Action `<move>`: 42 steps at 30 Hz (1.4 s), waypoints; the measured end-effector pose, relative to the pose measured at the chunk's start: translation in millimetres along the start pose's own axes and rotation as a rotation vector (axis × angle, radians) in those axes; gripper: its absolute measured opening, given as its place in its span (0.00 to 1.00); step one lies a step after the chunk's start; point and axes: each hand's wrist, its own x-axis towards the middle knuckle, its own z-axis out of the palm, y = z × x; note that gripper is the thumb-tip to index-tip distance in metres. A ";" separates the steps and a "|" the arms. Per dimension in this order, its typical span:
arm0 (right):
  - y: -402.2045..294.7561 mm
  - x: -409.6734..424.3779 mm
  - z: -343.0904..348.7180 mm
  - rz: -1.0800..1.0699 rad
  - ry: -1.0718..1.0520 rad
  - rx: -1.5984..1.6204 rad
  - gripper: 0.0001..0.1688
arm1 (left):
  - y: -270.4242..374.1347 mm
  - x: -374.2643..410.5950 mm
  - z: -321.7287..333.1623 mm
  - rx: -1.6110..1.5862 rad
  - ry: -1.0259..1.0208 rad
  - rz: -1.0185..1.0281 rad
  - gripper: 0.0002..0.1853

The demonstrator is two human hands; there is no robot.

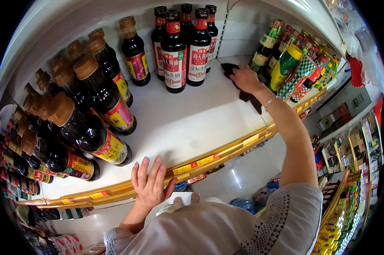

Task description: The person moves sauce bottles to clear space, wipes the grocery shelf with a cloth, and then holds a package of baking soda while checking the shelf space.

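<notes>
My right hand (245,79) presses a dark cloth (251,98) against the white shelf (182,118), just left of a packed group of sauce bottles and packets. My left hand (150,180) rests at the golden price rail on the shelf's front edge, fingers spread, holding nothing. Between and behind my hands stand several soy sauce bottles with red and white labels (174,67). One soy sauce bottle with a brown cap (136,60) stands apart to their left.
Many brown-capped soy sauce bottles (110,145) fill the shelf's left side. A green bottle with a yellow cap (282,71) leans at the right. The golden price rail (211,159) runs along the front. Below right are further shelves of goods (341,204).
</notes>
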 end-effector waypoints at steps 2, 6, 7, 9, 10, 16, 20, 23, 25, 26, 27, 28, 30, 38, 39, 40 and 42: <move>5.5 -2.6 -0.6 0.025 -0.050 0.064 0.19 | 0.9 2.1 0.0 -0.022 0.027 -0.007 0.28; 16.8 -42.6 -25.1 -0.096 -0.161 0.118 0.19 | 0.4 3.8 -0.2 -0.027 0.026 -0.001 0.27; 18.4 -62.5 -37.1 -0.137 -0.184 0.108 0.19 | -0.1 2.9 -1.4 -0.036 0.014 0.007 0.28; 29.5 -91.6 -52.7 -0.117 -0.337 0.280 0.17 | -0.5 2.7 -2.2 -0.050 -0.002 0.018 0.29; 24.0 -102.1 -71.2 -0.123 -0.428 0.240 0.17 | -0.3 3.3 -2.4 -0.055 0.003 0.013 0.29; 27.1 -133.6 -92.4 -0.169 -0.557 0.151 0.13 | 1.6 5.3 -2.8 -0.113 0.019 -0.022 0.28; 5.6 -102.9 -74.6 -0.190 -0.411 0.006 0.14 | 5.4 9.1 -5.4 -0.084 -0.031 -0.026 0.28; -0.9 -65.9 -49.4 -0.236 -0.187 -0.086 0.13 | 4.0 8.5 -6.2 -0.067 -0.060 -0.014 0.29; -4.3 -28.6 -38.3 -0.163 -0.250 -0.110 0.13 | 3.4 7.3 -4.3 -0.063 -0.058 -0.008 0.28; -5.6 -11.1 -30.5 -0.177 -0.241 -0.143 0.14 | 3.6 6.3 -5.5 -0.049 -0.067 -0.008 0.28; -2.4 5.5 -24.4 -0.185 -0.228 -0.186 0.14 | 3.3 5.9 -3.4 -0.039 -0.067 -0.007 0.28; 3.9 20.6 -15.7 -0.145 -0.254 -0.185 0.15 | 2.4 6.2 -3.1 -0.032 -0.065 -0.003 0.28; 6.9 56.6 2.8 -0.088 -0.298 -0.181 0.15 | 1.3 4.7 -2.2 0.003 -0.068 -0.009 0.28; 2.5 19.9 -24.1 -0.058 -0.298 -0.002 0.18 | 2.5 4.2 0.6 0.021 -0.036 -0.007 0.26; -0.7 0.8 -31.3 -0.061 -0.286 0.058 0.18 | 2.3 4.8 -1.4 0.022 -0.037 -0.001 0.26; 1.7 -16.8 -37.1 -0.066 -0.273 0.108 0.18 | 2.6 4.2 -1.3 0.019 -0.029 -0.001 0.26; 9.6 -48.4 -48.5 -0.099 -0.283 0.179 0.18 | 2.9 5.4 -2.3 -0.002 -0.005 -0.005 0.24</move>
